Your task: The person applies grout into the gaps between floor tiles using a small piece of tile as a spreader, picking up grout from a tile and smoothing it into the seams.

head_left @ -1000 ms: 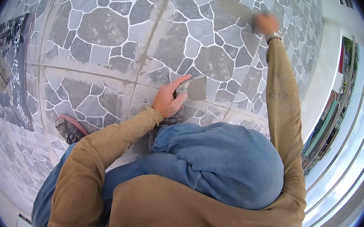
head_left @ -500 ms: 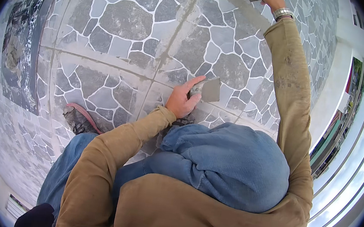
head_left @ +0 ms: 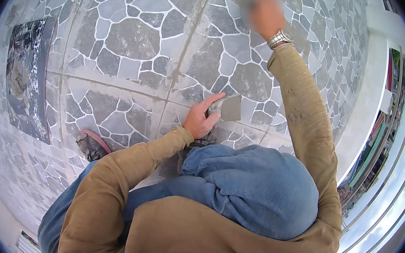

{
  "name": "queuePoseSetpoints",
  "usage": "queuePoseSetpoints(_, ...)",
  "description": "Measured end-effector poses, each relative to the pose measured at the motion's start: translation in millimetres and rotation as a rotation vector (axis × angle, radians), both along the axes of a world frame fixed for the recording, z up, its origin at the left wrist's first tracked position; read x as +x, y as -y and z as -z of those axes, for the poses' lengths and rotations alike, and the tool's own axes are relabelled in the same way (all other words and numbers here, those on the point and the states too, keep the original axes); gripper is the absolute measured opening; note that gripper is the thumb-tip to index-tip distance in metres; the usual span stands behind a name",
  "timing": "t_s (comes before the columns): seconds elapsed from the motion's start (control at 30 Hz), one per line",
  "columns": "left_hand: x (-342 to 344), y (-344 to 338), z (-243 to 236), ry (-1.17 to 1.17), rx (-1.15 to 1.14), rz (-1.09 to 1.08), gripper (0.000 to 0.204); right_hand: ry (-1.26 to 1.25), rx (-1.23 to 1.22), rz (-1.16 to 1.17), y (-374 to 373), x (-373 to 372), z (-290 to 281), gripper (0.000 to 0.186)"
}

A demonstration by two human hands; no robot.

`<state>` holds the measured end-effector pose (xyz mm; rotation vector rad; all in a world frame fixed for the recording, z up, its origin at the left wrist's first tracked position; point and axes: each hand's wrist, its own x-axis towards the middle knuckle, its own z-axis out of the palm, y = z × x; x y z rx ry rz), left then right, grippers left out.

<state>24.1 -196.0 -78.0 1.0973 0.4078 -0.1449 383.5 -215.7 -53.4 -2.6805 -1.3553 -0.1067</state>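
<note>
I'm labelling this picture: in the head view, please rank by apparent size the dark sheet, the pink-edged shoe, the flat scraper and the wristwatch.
1. Dark sheet
2. Pink-edged shoe and flat scraper: too alike to rank, both partly hidden
3. Wristwatch

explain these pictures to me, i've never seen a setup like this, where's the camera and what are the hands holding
There is no machine here, just a person's two bare hands. The view comes from a wide fisheye camera worn on the person's head and looking down, so straight edges bend toward the rim.

The left hand holds a tool with a flat grey blade. The right hand, with a metal watch at its wrist, reaches farther out; blur hides what it holds, if anything.

Below is a floor in a stone pattern with white lines. On the left lies a dark sheet with a greyish heap on it.
</note>
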Motion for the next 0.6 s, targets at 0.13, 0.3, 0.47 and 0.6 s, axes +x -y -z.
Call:
queuePoseSetpoints(0.13, 6, 8, 4, 0.032, -0.014, -0.052, 0.053, 0.213, -0.016, 0.057, -40, -7, 58, 0.038)
queuePoseSetpoints(0.3, -9, -6, 6, -0.024, -0.020, -0.027, 0.056, -0.115, -0.033, -0.037, -50, -58, 17, 0.035)
queuePoseSetpoints(0.47, -3, -2, 0, 0.006, -0.013, 0.011, 0.055, -0.152, -0.102, 0.533, 77, 73, -28, 0.039)
queuePoseSetpoints(0.6, -3, -1, 1, 0.010, 0.006, -0.064, 0.053, -0.385, -0.262, 0.773, 97, 101, -12, 0.044)
